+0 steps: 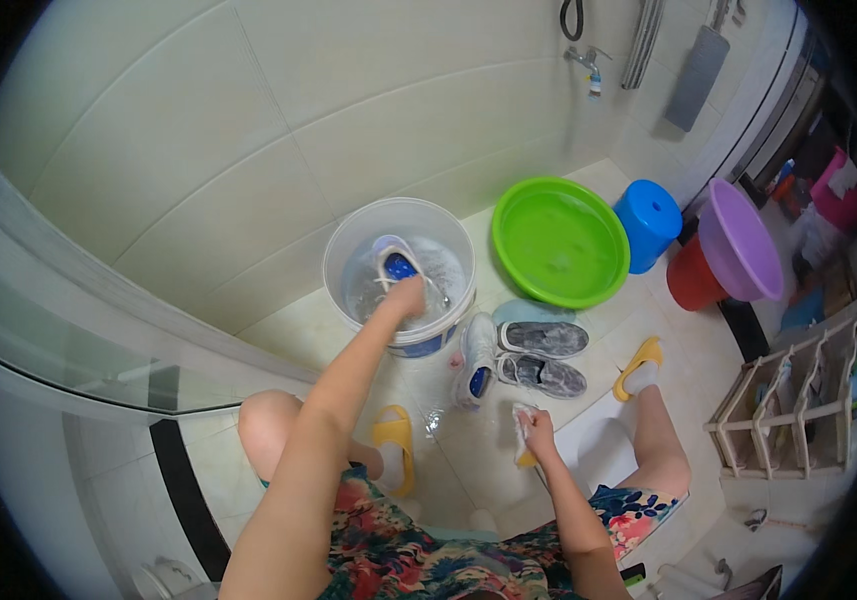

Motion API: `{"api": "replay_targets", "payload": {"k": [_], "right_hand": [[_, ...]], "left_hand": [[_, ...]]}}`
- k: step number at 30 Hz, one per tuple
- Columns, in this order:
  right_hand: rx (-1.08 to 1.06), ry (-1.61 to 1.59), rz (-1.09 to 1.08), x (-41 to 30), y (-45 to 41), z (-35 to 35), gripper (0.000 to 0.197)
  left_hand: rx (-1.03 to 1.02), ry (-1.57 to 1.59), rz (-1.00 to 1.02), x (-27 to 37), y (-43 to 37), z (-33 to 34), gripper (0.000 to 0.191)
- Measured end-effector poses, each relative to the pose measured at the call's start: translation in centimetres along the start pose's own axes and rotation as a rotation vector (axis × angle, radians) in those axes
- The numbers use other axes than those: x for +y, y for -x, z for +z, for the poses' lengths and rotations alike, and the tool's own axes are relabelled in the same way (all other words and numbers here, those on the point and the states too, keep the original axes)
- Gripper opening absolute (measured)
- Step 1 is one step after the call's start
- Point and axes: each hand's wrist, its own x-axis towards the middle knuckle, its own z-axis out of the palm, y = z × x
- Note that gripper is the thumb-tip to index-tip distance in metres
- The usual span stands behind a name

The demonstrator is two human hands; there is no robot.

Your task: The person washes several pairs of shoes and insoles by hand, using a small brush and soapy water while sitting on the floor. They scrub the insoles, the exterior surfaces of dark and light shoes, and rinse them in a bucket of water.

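Observation:
My left hand (404,298) reaches into a white plastic bucket (336,311) of sudsy water and grips a white lace-up shoe (392,251) with a blue insole. Foam and water hide the shoe's lower part. Held in my right hand (538,433) is a scrub brush (524,454) with a yellow part, covered in white foam, above the tiled floor. Between the hands, a white shoe (479,345) with a blue insole stands beside the bucket. Two grey shoes (544,339) (548,376) lie side by side to its right, with foam on them.
A green basin (619,251) holding water stands right of the bucket, below a wall tap (586,56). Beyond it are a blue upturned bucket (646,225), a red bucket (695,277) and a purple basin (740,240). A beige rack (788,412) stands at the right; a curved glass door (98,345) borders the left.

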Motion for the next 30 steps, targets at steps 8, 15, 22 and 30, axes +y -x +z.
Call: {"api": "replay_targets", "payload": {"k": [8,15,22,30], "right_hand": [[0.029,-0.068,0.054,-2.6,0.6,-0.6,0.026],[-0.085,-0.044,0.111,-1.0,0.1,-0.9,0.026],[-0.081,-0.038,0.086,-1.7,0.3,-1.2,0.025],[-0.021,-0.047,0.03,-1.5,0.4,0.0,0.027]], "left_hand": [[0.083,0.002,0.011,3.8,2.3,-1.0,0.02],[0.423,0.232,-0.092,1.4,0.9,-4.4,0.023],[0.703,1.427,-0.299,-0.9,-0.5,-6.4,0.028],[0.393,2.405,-0.419,-5.1,-2.1,-5.5,0.038]]}}
